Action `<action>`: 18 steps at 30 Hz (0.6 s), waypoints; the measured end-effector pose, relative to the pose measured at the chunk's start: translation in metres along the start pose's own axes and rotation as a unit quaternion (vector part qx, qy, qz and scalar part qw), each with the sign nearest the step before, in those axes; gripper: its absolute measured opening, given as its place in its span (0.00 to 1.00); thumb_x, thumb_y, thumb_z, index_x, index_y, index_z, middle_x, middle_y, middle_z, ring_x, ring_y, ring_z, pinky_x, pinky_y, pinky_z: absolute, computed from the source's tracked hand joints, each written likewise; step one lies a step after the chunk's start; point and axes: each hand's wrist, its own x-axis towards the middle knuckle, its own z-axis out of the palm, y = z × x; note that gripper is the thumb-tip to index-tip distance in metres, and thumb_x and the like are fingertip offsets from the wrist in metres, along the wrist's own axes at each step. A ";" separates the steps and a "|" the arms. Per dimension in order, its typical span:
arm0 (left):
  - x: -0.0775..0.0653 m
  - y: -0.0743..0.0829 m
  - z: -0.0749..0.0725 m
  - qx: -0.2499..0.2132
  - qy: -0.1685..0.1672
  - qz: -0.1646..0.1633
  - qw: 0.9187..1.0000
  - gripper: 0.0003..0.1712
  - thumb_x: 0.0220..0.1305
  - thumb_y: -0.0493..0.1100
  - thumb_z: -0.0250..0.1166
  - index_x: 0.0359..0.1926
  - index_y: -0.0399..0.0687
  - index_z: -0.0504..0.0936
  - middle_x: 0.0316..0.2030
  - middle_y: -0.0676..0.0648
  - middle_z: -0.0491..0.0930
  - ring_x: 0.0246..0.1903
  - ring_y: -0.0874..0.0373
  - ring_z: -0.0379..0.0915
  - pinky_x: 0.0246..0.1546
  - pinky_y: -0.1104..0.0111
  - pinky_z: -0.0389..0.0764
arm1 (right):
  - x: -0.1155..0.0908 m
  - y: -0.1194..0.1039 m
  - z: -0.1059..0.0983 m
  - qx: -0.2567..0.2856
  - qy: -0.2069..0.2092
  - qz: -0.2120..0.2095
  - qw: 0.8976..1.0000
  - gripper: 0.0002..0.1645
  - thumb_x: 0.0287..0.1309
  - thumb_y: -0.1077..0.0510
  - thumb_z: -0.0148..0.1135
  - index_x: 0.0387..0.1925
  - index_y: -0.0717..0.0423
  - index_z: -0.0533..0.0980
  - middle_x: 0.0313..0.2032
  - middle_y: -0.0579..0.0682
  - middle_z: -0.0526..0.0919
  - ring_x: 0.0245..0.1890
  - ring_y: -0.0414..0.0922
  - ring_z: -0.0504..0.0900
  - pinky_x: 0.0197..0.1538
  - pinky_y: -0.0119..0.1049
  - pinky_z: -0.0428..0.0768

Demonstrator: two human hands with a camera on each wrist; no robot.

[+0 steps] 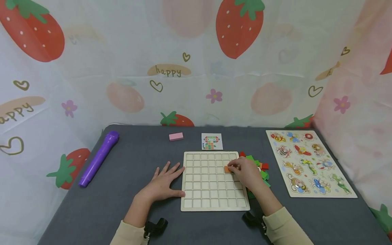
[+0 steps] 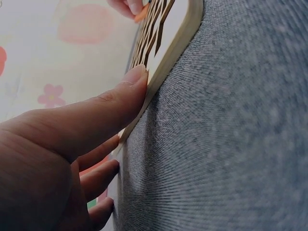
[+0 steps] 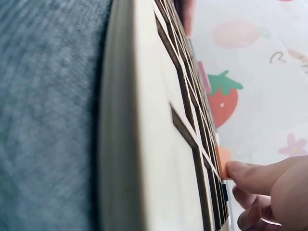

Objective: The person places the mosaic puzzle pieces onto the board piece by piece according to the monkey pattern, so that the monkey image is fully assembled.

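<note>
Through the head camera I see the person's right hand [image 1: 247, 171] with thumb and fingers pinched on an orange tile [image 1: 227, 169]. The tile is at the upper right of the grid on the pale board [image 1: 214, 209]; my right wrist view shows it at the surface, but I can't tell whether it sits in a cell. The left hand [image 1: 162, 183] lies with its fingers spread apart, and I see its thumb touching the board's left rim. Loose tiles [image 1: 264, 175], mostly green with some red, lie along the board's right side, partly hidden by the right arm. Just beyond the board I have a pattern card [image 1: 217, 135], with a pink block [image 1: 176, 136] to its left. A purple microphone [image 1: 99, 158] lies far left on the grey table [image 1: 147, 146], a sticker sheet [image 1: 324, 194] far right.
</note>
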 end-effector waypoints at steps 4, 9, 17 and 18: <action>0.000 0.001 -0.001 -0.002 -0.001 0.001 1.000 0.57 0.53 0.68 0.74 0.78 0.59 0.60 0.79 0.47 0.53 0.80 0.40 0.33 0.74 0.36 0.35 | 0.001 0.000 0.001 -0.008 -0.017 -0.006 1.000 0.08 0.61 0.54 0.71 0.42 0.49 0.89 0.40 0.49 0.85 0.32 0.42 0.76 0.34 0.36 0.76; 0.000 0.001 -0.002 -0.002 -0.001 0.001 1.000 0.56 0.53 0.67 0.74 0.78 0.58 0.60 0.79 0.46 0.53 0.80 0.40 0.33 0.74 0.36 0.35 | 0.001 0.001 -0.002 -0.003 -0.015 -0.004 1.000 0.11 0.61 0.54 0.71 0.44 0.51 0.88 0.40 0.50 0.85 0.31 0.42 0.75 0.33 0.35 0.75; 0.000 0.001 -0.002 -0.001 -0.003 -0.001 1.000 0.57 0.52 0.68 0.74 0.78 0.59 0.60 0.79 0.47 0.53 0.80 0.40 0.33 0.74 0.36 0.34 | 0.003 0.015 -0.019 -0.007 0.051 0.020 0.998 0.16 0.65 0.57 0.67 0.53 0.55 0.84 0.49 0.59 0.83 0.42 0.54 0.82 0.42 0.48 0.83; 0.000 0.001 -0.002 -0.003 -0.003 -0.001 1.000 0.57 0.52 0.68 0.74 0.78 0.59 0.60 0.79 0.47 0.52 0.80 0.40 0.33 0.74 0.36 0.34 | 0.004 0.017 -0.020 -0.008 0.054 0.021 0.998 0.17 0.66 0.58 0.66 0.54 0.56 0.83 0.52 0.60 0.82 0.47 0.57 0.81 0.46 0.52 0.83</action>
